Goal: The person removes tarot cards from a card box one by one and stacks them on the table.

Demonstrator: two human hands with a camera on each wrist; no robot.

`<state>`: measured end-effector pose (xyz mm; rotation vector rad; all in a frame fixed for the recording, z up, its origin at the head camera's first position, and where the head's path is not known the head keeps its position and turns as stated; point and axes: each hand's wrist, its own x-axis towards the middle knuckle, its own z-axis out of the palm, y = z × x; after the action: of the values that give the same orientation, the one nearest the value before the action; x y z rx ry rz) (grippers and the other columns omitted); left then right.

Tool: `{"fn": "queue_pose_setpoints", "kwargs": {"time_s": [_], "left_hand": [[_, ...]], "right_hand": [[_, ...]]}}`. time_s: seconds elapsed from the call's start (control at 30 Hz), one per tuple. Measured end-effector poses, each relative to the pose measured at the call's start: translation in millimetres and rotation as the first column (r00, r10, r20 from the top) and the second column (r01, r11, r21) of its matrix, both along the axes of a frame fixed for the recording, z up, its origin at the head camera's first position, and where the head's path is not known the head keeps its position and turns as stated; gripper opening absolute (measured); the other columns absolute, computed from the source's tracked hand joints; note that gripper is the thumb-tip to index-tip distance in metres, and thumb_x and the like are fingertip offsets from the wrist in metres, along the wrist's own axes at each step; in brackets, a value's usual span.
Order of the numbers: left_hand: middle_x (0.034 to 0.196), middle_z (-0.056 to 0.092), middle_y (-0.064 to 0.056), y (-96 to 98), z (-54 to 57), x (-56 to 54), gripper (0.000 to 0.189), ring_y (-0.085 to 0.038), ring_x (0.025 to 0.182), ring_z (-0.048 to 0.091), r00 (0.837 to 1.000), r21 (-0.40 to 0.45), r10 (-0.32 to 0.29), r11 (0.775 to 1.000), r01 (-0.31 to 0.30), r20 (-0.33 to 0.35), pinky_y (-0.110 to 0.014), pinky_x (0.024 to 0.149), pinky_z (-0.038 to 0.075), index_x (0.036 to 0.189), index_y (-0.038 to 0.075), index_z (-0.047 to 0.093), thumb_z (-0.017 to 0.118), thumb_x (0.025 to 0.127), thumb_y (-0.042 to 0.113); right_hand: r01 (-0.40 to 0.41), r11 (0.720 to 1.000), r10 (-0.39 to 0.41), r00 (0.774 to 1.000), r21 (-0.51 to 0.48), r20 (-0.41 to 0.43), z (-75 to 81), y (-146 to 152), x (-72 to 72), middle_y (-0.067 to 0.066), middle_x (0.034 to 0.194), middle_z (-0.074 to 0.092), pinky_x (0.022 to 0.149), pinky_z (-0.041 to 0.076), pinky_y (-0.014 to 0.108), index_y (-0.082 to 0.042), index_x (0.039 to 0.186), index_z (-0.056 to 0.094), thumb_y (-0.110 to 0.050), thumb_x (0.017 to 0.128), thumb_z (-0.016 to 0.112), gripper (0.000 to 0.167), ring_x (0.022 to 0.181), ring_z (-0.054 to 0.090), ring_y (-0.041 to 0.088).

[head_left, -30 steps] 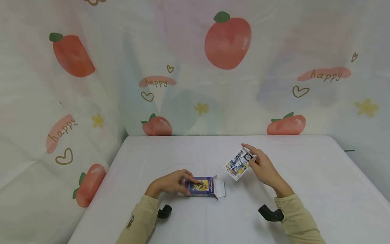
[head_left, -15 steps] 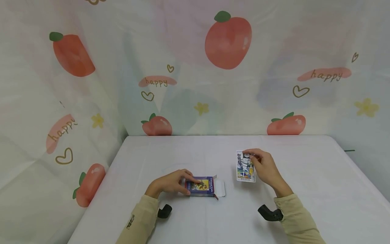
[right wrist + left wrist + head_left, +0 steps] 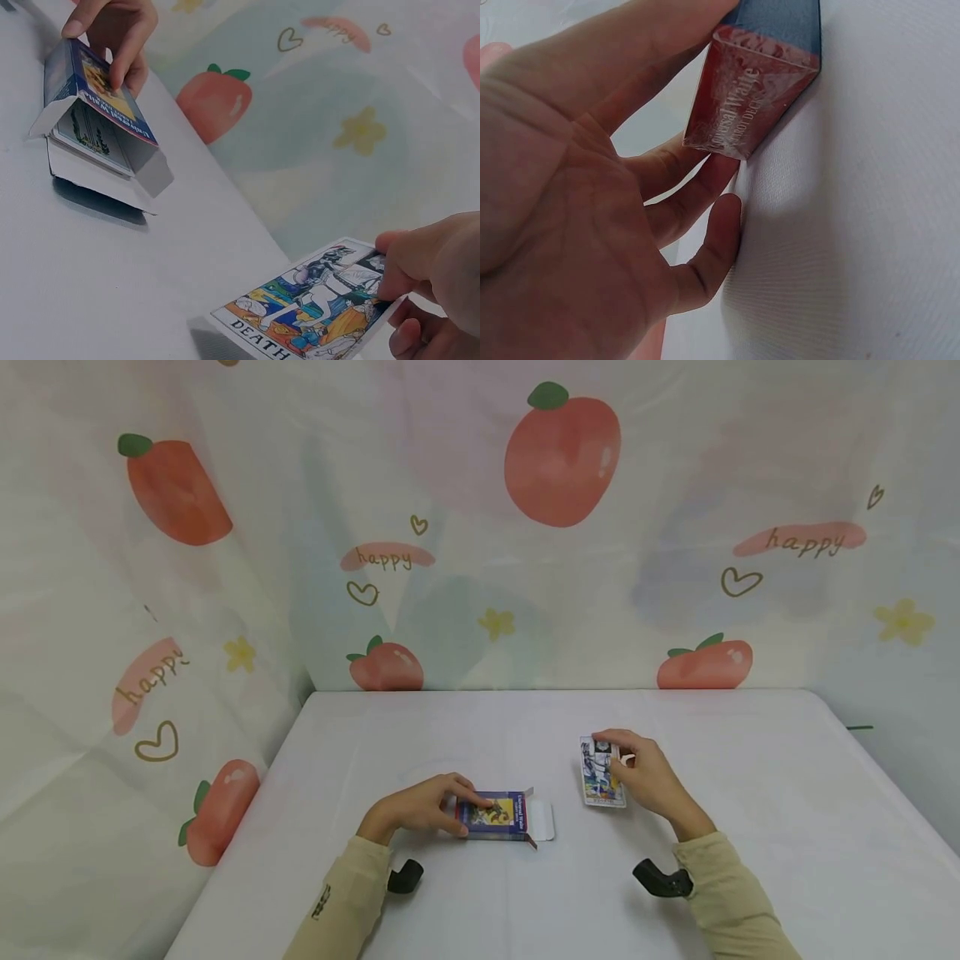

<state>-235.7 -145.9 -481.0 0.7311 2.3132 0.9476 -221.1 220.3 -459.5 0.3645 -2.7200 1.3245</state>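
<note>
My left hand (image 3: 423, 807) holds a blue tarot card box (image 3: 491, 817) lying on the table, index finger on its top and thumb at the near side. Its closed red end (image 3: 739, 94), printed with the deck's name, faces the palm in the left wrist view. The box's white flap (image 3: 540, 821) hangs open to the right, and a stack of cards (image 3: 94, 142) shows inside in the right wrist view. To the right, my right hand (image 3: 645, 772) pinches a tarot card (image 3: 598, 775) by its upper right part. It is face up, lettered DEATH, close over the table.
A white cloth covers the table (image 3: 465, 910). Behind it and on the left hang curtains (image 3: 465, 460) printed with fruit, hearts and flowers. A black mount (image 3: 663, 879) sticks out from the right wrist, another black mount (image 3: 406, 877) from the left.
The tarot card has turned from a slant to nearly straight, then dropped slightly toward the table with my right hand. My left hand and the tarot card box stay in place.
</note>
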Motion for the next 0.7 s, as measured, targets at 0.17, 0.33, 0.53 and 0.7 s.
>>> {"fn": "queue_pose_setpoints", "kwargs": {"time_s": [0.17,0.33,0.53,0.7], "left_hand": [[0.142,0.051,-0.007,-0.1,-1.6,-0.9,0.047,-0.024,0.129,0.045,1.0,0.004,0.009,1.0,-0.009,0.009,-0.046,0.104,0.04,0.128,0.031,0.071,0.081,0.085,0.016],[0.143,0.05,-0.007,-0.3,-2.8,-0.8,0.046,-0.025,0.131,0.045,1.0,-0.002,0.021,1.0,-0.021,0.015,-0.048,0.106,0.04,0.127,0.033,0.072,0.082,0.085,0.017],[0.142,0.051,-0.008,0.7,-1.7,0.3,0.047,-0.026,0.131,0.045,1.0,-0.001,0.014,1.0,-0.014,0.008,-0.05,0.108,0.04,0.128,0.032,0.072,0.082,0.085,0.016],[0.142,0.051,-0.007,0.4,-1.7,-0.3,0.046,-0.026,0.132,0.045,1.0,-0.002,0.018,1.0,-0.018,0.011,-0.05,0.108,0.039,0.128,0.032,0.072,0.081,0.085,0.016]], "right_hand": [[-0.031,0.998,0.035,0.997,-0.06,0.071,-7.6,4.0,-1.2,0.025,0.143,0.056,0.078,0.047,0.019,0.002,0.138,0.059,0.01,0.092,0.05,0.048,0.105,0.057,0.026],[-0.006,0.997,0.015,0.993,-0.076,0.118,-16.5,7.6,-3.4,0.027,0.143,0.054,0.073,0.048,0.021,0.001,0.14,0.057,0.011,0.091,0.049,0.051,0.104,0.057,0.03],[0.032,0.999,-0.035,0.997,0.044,0.073,-29.6,10.5,-10.7,0.027,0.144,0.052,0.071,0.043,0.024,0.002,0.138,0.058,0.017,0.083,0.05,0.058,0.1,0.052,0.029],[0.045,0.994,-0.052,0.997,0.104,0.063,-37.8,10.6,-13.6,0.031,0.145,0.044,0.073,0.043,0.024,0.003,0.137,0.058,0.017,0.081,0.054,0.058,0.1,0.053,0.03]]}}
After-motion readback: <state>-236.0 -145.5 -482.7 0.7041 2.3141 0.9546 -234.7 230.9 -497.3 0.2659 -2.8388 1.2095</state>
